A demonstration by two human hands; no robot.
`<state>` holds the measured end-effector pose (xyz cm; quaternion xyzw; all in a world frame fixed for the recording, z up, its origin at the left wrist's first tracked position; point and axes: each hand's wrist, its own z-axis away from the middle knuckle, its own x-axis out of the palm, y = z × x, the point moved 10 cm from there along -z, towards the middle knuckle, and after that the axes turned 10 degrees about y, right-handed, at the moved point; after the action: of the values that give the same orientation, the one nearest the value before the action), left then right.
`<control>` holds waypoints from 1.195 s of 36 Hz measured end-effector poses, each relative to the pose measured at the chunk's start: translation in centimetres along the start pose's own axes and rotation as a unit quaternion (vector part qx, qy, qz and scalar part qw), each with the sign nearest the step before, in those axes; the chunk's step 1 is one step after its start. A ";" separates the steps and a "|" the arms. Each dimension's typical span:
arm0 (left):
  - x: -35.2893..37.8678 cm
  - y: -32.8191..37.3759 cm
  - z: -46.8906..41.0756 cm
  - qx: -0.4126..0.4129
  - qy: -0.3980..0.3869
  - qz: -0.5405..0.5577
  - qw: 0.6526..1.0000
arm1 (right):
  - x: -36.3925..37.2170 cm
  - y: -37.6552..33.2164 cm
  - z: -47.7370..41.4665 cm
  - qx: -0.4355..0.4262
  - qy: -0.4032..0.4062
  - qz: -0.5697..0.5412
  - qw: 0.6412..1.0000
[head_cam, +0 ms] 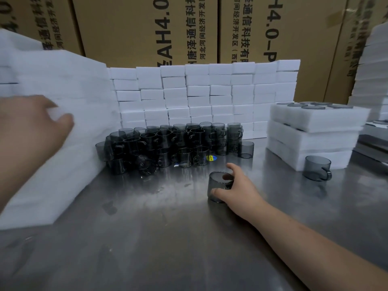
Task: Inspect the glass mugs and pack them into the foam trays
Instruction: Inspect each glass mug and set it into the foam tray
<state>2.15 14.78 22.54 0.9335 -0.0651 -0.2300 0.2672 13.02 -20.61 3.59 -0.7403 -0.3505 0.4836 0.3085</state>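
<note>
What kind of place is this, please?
Probably a packing area in a factory or warehouse: printed cardboard cartons stand behind, white foam blocks are stacked on a steel table, beside many grey glass mugs.

Dim overhead light; diffuse glare on the steel surface (168, 238); left hand (31, 131) motion-blurred; edges bowed, soft.

One wide-angle camera, worn on the person's head, gives the only view. It faces forward and tilts down across the steel table (147, 238). It sits close: the right hand (237, 190) on a glass mug (214, 185) falls mid-frame, and the left hand (31, 127) looms blurred at the left edge. Cardboard boxes (126, 28) fill the top; the edges seem bowed by the lens.
</note>
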 end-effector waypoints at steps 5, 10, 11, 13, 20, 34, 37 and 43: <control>-0.8 8.3 7.0 0.169 0.034 -0.117 0.978 | -1.3 0.2 -0.5 0.017 0.046 -0.051 0.998; 3.0 11.7 13.1 0.272 -0.002 0.001 0.962 | -5.1 0.6 -1.0 0.029 0.154 -0.107 0.982; 4.0 11.6 13.8 0.280 -0.019 0.024 0.960 | -6.0 0.8 -1.0 0.031 0.180 -0.118 0.976; 6.1 10.6 14.8 0.266 -0.066 0.067 0.959 | -7.7 1.4 -1.1 0.043 0.233 -0.151 0.960; 11.7 4.7 15.3 0.150 -0.224 0.198 0.942 | -10.6 2.0 -1.1 0.049 0.315 -0.179 0.931; 13.9 2.5 16.4 0.100 -0.312 0.197 0.924 | -8.6 -5.3 2.4 -0.133 0.251 -0.213 0.935; 13.8 2.7 16.5 0.097 -0.306 0.205 0.925 | -7.6 -6.1 3.0 -0.145 0.217 -0.222 0.940; 13.2 3.8 17.4 0.093 -0.292 0.229 0.924 | -6.5 -6.9 3.8 -0.145 0.170 -0.232 0.947</control>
<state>5.79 0.22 6.28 0.8053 -0.3733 -0.4181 0.1935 6.09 -21.60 11.08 -0.7467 -0.5212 0.2096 0.3562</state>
